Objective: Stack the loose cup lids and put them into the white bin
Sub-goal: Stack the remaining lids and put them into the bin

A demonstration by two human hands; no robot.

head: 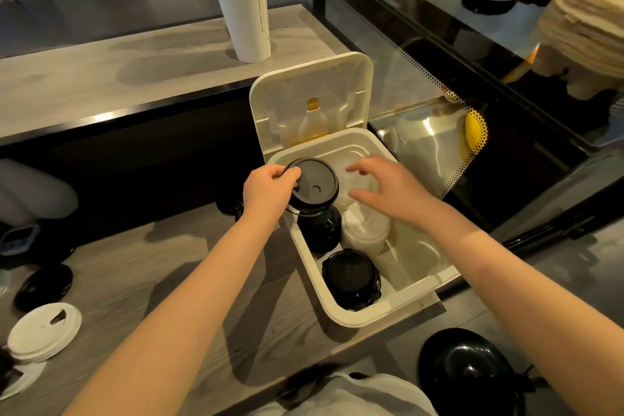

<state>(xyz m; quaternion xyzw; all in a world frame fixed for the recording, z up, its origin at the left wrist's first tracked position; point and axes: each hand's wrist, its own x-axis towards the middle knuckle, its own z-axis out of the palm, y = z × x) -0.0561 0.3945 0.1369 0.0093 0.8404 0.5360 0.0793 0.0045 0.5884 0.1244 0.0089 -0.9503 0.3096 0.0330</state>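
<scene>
Black plastic, round, with a raised rim, a small sip hole and a shallow round dimple in its flat top: this lid (312, 184) is held level over the far left corner of the bin (341, 316). Its side looks thick, as if several are nested, though the number cannot be told. The left hand (268, 191) grips it at its left edge, thumb on top and fingers curled under.

The right hand (388, 189) hovers over the far part of the bin, fingers spread wide and holding nothing.

Inside the bin, a black stack (320, 230) lies right under the held lid, a white stack (364, 230) lies just beside it to the right, and another black stack (351, 279) sits in the near left corner. The bin's flap (310, 94) stands tipped back at its far side.

The bin rests at the right edge of the grey wood-grain worktop (169, 263). Toward the worktop's left edge lie a loose black lid (44, 285) and, nearer, a white lid (44, 331) with a torn-looking sip opening. One more black lid (231, 204) lies at the far edge, partly hidden behind the left wrist.

A white paper roll (243, 0) stands on the raised counter (101, 78) beyond.
</scene>
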